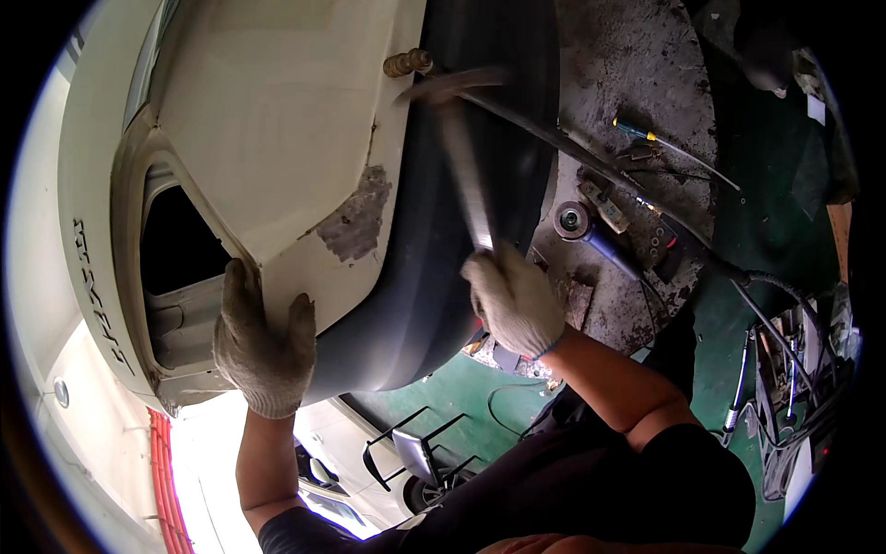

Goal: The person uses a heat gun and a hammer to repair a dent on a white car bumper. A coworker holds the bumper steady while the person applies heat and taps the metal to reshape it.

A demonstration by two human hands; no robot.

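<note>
My right hand [512, 300], in a whitish work glove, is closed around the handle of a hammer [466, 175]. The hammer is smeared by motion, and its head hangs over the dark bumper [443, 277] close to the panel's edge. My left hand [268, 342], gloved too, lies with thumb and fingers apart on the cream car body panel [268, 129], beside the tail-light opening [185, 240]. A grey patch of bared surface [355, 217] shows on the panel between my hands. A ridged brownish knob [406, 63] sits by the panel's edge near the hammer head.
A long dark cable [591, 157] crosses a worn round table [628, 46]. On the table lie a blue-handled screwdriver [635, 129] and an angle grinder [591, 231]. Tools and cables crowd a cart [784, 397] at the right. A black metal stand [415, 452] is on the green floor.
</note>
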